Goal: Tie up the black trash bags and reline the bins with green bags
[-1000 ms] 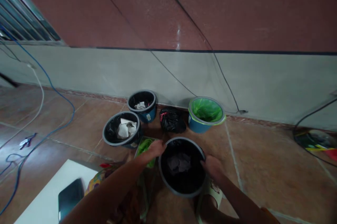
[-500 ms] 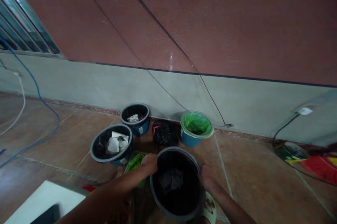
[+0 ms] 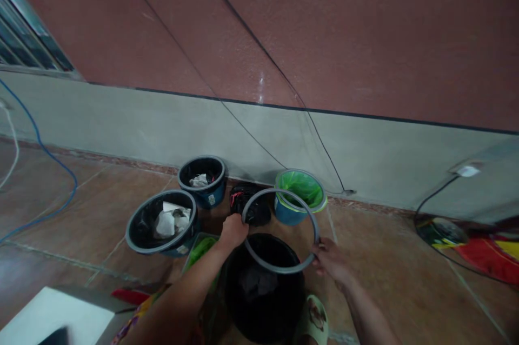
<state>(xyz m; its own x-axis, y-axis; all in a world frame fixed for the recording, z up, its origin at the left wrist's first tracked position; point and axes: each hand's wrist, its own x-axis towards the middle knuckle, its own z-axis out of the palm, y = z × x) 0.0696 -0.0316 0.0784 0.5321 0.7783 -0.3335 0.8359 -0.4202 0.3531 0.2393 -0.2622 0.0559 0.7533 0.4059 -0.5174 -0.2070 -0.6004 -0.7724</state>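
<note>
Between my hands I hold a grey rim ring (image 3: 279, 269), lifted above a trash bin (image 3: 265, 315) whose mouth and outside are covered by a black bag. My left hand (image 3: 234, 232) is closed on the ring's left side. On the opposite side my right hand (image 3: 329, 258) grips it with thumb and fingers. Inside the black-lined bin, the contents are too dark to make out. A blue bin with a green liner (image 3: 294, 218) stands behind the ring. Partly seen through the ring is a tied black bag (image 3: 259, 212).
Two blue bins with black liners, one nearer (image 3: 184, 249) and one by the wall (image 3: 208, 200), hold paper. A container with green plastic (image 3: 200, 250) sits by my left forearm. A slipper (image 3: 317, 318) is beside the bin. A blue cable (image 3: 60, 158) lies left; red fabric (image 3: 486, 256) lies right.
The grey ring has come off the bin's top and moved up and away from me, held in both hands. The black-covered bin edge now shows bare of it.
</note>
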